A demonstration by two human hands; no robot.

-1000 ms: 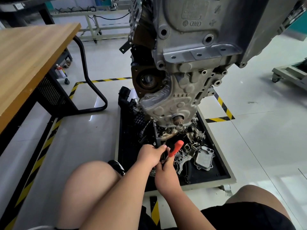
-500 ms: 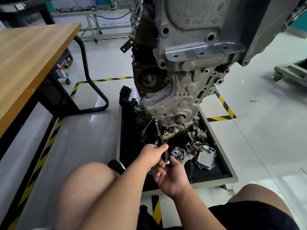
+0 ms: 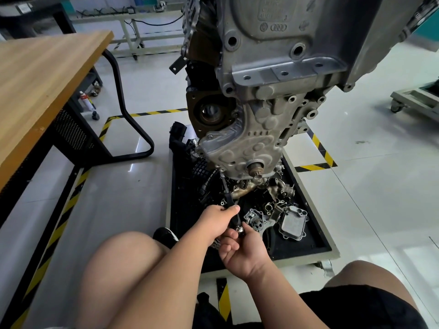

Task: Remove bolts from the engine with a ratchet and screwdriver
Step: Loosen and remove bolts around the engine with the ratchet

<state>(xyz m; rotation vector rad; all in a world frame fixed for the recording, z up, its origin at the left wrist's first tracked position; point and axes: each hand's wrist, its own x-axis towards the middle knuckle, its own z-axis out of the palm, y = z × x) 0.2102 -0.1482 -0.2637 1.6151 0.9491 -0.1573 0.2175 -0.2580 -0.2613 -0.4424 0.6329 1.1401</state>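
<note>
Left knee (image 3: 123, 269): seen bare at the lower edge, beside the left forearm.
Right hand (image 3: 244, 254): turned palm up, just under the left hand; the round silver end of the tool is pinched in its curled fingertips.
Left hand (image 3: 213, 220): wrapped round the black lower section of the tool, knuckles up.
Tool (image 3: 228, 199): held by both hands and slanted up and away; its thin metal shaft is set against the lower edge of the engine's cover (ratchet or screwdriver cannot be told).
Tray (image 3: 292, 251): black-lined and wheeled, placed on the floor under the engine; loose metal parts are heaped in it, with a ribbed grey housing (image 3: 293, 222) lying at the right.
Engine (image 3: 273, 67): hung upright over the tray; a stub shaft (image 3: 255, 167) is seen at the low end of its grey cast cover.
Surface (image 3: 42, 79): a wooden top at the left, well apart from the engine.
Floor tape (image 3: 156, 112): yellow-and-black stripes are laid behind the tray.
</note>
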